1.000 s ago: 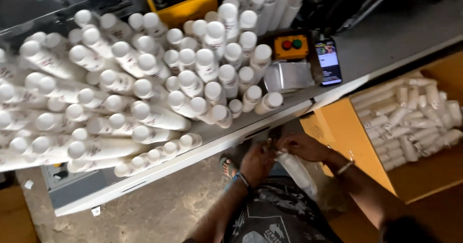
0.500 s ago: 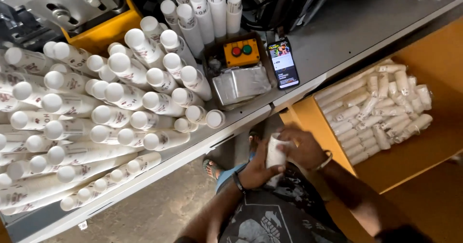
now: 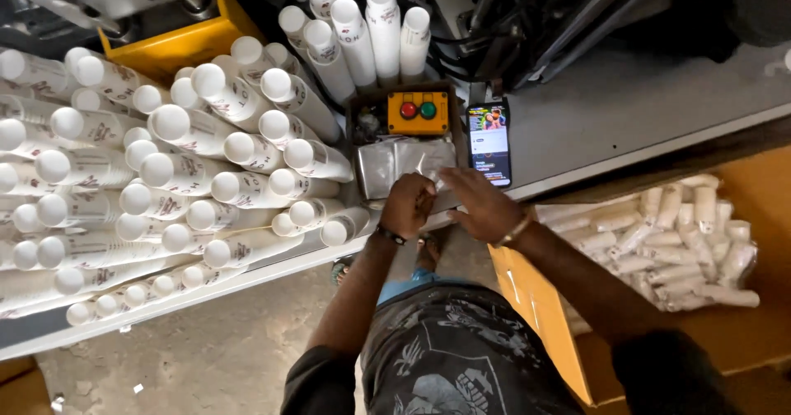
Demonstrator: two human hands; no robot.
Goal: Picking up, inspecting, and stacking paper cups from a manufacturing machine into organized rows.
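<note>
Silvery plastic sleeves lie stacked in a shallow box at the table's edge, and both hands now work at their near rim. Left hand, with a dark band at the wrist, has its fingers curled onto the stack's front edge; right hand, wearing a metal bangle, lies flat just beside it, fingertips touching the same film. Whether either hand has pinched a sleeve free cannot be told, since the knuckles hide the fingertips. Half a second earlier both hands were low over the lap, closed round a white tube; that tube is no longer visible in them, and the hands have risen to the sleeves, which suggests one tube is finished and a fresh sleeve is being picked.

Just beyond the hands sits a yellow control box with a red and a green button; to the right of the grip a lit phone lies flat. Left of the grip, white capped tubes crowd the table. Right and below, a cardboard carton holds sleeved tubes.
</note>
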